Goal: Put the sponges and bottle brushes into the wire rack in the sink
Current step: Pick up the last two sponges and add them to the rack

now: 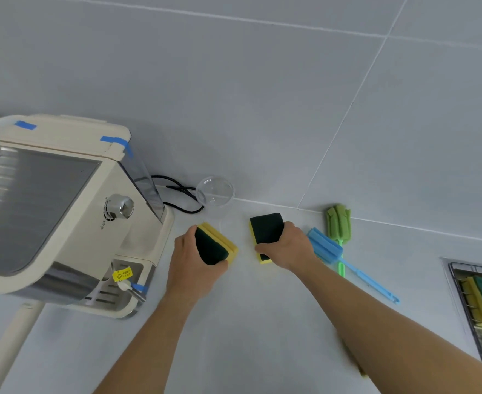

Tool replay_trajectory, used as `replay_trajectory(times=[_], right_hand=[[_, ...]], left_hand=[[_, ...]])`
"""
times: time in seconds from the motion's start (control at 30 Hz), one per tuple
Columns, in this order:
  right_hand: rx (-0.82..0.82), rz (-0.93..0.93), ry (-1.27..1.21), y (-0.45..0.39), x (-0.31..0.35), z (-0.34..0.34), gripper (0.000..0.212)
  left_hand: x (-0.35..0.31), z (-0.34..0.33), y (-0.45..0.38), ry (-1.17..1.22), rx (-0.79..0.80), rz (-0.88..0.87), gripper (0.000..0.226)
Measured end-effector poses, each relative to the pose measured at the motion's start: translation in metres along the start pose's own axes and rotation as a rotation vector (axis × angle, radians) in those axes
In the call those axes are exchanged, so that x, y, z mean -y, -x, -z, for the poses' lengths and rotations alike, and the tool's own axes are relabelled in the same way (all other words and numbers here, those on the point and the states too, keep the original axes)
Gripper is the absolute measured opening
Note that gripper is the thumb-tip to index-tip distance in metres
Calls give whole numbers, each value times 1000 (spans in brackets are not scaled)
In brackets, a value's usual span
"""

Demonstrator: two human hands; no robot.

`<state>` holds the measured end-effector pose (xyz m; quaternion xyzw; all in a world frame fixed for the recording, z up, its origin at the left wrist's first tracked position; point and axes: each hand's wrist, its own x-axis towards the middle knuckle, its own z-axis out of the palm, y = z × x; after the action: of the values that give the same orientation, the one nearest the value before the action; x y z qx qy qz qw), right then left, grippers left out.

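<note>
The left hand (193, 258) has its grip closed on the left sponge (215, 245), the right hand (286, 248) on the right sponge (265, 231). Both sponges lie on the desk (262, 322). The brushes (326, 247) lie just right.

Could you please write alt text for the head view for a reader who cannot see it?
Each hand grips a yellow-and-green sponge on a pale counter: left hand on the left sponge, right hand on the right sponge. Blue and green bottle brushes lie right; the sink's wire rack already holds sponges.
</note>
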<state>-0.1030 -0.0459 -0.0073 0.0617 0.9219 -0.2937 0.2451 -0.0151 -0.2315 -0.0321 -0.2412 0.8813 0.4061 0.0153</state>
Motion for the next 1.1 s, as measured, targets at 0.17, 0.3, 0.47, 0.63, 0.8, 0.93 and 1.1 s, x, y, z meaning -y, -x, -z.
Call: replay_trajectory(times=[0.17,0.3,0.47,0.63,0.8,0.93,1.1], right_hand=[[-77,25,-51,40,-21,26,50],[-142,66,-40,69,-41,45,45],[-185,88,-59,99,-70,65,48],[-245,63,-66,117,-113,86,48],[-294,19,-108,131,-168,115,50],[-312,-22,-130,140,-221,145,49],[-341,-46,-152,147,-278,180,52]], left_hand=[[-23,11,32,-178,82,-124,97],[-43,15,55,-318,114,-239,95],[-65,10,79,-379,147,-327,90],[-90,-8,100,-432,174,-395,89],[-122,-38,120,-441,203,-453,89],[-157,-75,139,-434,229,-502,90],[-197,-121,159,-445,277,-511,96]])
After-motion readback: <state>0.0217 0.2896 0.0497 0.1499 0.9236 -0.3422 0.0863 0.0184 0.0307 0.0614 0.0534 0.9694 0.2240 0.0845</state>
